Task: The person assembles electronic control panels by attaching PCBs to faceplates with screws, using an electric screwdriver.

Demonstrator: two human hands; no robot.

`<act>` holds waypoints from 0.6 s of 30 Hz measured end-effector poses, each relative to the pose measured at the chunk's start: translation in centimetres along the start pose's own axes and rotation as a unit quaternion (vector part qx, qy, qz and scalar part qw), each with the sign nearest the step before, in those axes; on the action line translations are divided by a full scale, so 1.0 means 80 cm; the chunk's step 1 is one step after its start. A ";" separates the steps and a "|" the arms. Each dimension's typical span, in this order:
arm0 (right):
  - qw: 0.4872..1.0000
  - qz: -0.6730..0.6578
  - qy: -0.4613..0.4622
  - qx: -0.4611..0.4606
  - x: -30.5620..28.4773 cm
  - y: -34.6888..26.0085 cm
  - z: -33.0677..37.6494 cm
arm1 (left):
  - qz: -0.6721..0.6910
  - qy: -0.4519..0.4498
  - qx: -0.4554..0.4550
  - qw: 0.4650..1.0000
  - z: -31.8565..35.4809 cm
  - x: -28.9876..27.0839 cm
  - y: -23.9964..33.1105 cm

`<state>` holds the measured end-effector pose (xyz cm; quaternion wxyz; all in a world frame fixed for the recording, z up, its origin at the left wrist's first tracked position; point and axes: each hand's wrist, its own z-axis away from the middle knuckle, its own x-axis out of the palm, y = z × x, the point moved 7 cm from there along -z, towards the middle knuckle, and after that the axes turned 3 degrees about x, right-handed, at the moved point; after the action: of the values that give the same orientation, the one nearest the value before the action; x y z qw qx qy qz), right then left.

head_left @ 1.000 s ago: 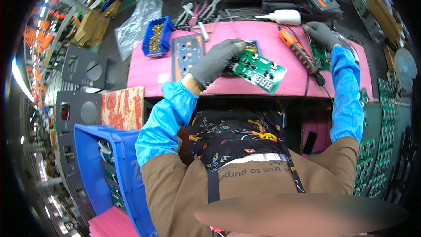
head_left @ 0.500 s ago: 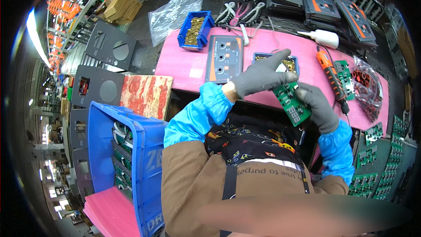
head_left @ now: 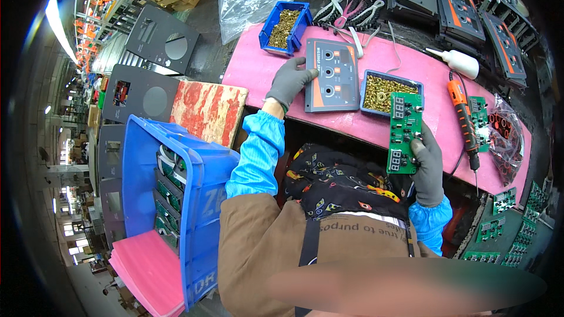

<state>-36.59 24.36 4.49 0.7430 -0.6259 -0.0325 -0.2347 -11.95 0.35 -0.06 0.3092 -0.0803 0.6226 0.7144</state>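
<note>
My right hand (head_left: 430,167), in a grey glove, grips a green circuit board (head_left: 405,135) by its right edge, thumb on its face. The board is held nearly upright in front of the table's edge and carries two white digit displays and several small buttons. My left hand (head_left: 290,82), gloved too, is closed on the left edge of a grey and orange control panel (head_left: 332,91) on the pink mat (head_left: 249,76). Its thumb rests on the panel's face; the other fingers are partly hidden. Between panel and board stands a small blue tray (head_left: 369,103) of brass parts.
A blue bin (head_left: 296,49) of brass pieces stands behind. To the right lie an orange electric screwdriver (head_left: 461,108), a white squeeze bottle (head_left: 461,63) and a bag of red-black rings (head_left: 505,141). A blue crate (head_left: 202,194) holding boards stands at left; stacked panels (head_left: 461,14) sit at back right.
My left hand has left the circuit board and moved left to the panel's edge. My right hand keeps the board, now turned more upright. The view has shifted slightly.
</note>
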 end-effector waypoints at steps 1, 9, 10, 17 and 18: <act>1.000 -0.004 0.001 0.007 -0.001 -0.003 0.001 | 0.105 -0.044 0.010 0.994 0.002 0.009 0.005; 0.996 0.060 0.051 -0.037 -0.035 -0.031 0.003 | 0.164 0.025 0.143 0.976 0.013 -0.022 0.042; 0.995 0.071 0.050 -0.048 -0.042 -0.041 0.004 | 0.120 0.032 0.174 0.977 0.028 -0.041 0.089; 0.989 0.135 -0.060 0.018 -0.004 -0.039 -0.025 | 0.022 -0.360 0.249 0.899 0.102 -0.002 0.266; 0.983 0.135 -0.103 0.065 0.011 -0.020 -0.028 | -0.062 -0.386 0.347 0.853 0.111 0.020 0.273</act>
<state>-36.96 21.76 5.76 0.7996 -0.5958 -0.0397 -0.0636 -22.66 8.52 19.41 0.5760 0.2758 0.6542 0.4052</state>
